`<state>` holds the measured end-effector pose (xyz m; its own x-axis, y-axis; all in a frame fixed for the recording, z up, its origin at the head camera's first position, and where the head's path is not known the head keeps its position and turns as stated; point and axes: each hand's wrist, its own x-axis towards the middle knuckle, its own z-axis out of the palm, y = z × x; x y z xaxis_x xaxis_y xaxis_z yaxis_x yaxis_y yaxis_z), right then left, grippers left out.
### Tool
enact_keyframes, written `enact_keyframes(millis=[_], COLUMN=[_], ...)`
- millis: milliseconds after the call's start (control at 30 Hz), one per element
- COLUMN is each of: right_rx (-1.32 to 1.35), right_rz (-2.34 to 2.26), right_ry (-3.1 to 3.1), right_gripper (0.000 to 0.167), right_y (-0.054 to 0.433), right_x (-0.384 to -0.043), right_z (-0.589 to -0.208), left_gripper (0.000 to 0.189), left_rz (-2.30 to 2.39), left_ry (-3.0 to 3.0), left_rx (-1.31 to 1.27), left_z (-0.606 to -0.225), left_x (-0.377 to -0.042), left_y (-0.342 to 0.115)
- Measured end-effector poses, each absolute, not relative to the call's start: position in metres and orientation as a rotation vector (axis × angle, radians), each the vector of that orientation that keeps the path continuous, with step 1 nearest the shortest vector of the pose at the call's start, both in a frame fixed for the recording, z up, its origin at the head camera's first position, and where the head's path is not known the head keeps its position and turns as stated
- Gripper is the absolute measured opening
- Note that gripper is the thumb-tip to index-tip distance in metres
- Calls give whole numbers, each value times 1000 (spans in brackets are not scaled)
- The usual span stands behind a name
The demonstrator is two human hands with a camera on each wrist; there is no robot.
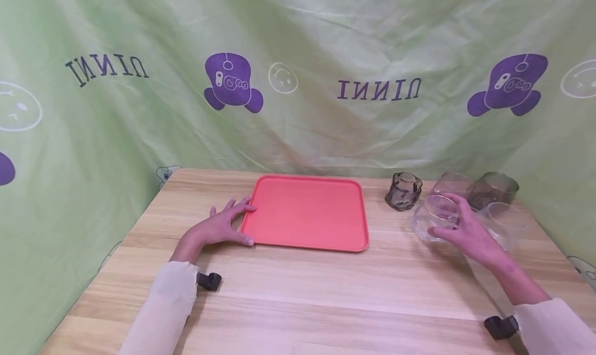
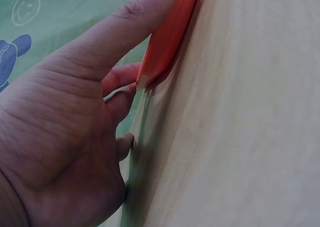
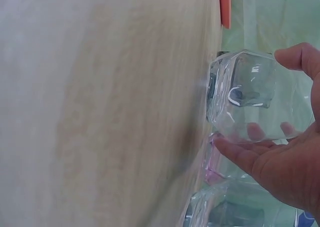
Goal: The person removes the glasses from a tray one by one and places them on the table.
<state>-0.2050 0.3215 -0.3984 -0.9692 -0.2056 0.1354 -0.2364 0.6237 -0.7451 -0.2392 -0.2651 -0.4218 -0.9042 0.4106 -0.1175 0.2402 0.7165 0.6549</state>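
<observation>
My left hand rests at the left side of a flat red tray. Its thumb lies at the near corner and its spread fingers touch the left rim; the left wrist view shows the thumb along the tray's edge. To the right, my right hand holds a clear drinking glass around its sides. In the right wrist view the thumb is on one side of that glass, with the fingers on the opposite side. The glass stands upright, close over the wooden table.
A dark grey wavy glass stands between the tray and the held one. Behind and beside the right hand are a faintly pinkish glass, another dark glass and a second clear glass. A green printed curtain borders the wooden table.
</observation>
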Motion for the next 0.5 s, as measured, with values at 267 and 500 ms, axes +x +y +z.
enact_keyframes(millis=[267, 500], right_rx=[375, 416], right_rz=[1281, 1176], right_ry=[-2798, -2674], right_gripper=[107, 114], right_y=[318, 306], right_x=[-200, -196], right_z=[-396, -383], left_gripper=[98, 98], left_rz=[960, 950], left_ry=[2669, 2676], left_rx=[532, 533], left_z=[-423, -423], left_x=[-239, -239], left_y=[-268, -269])
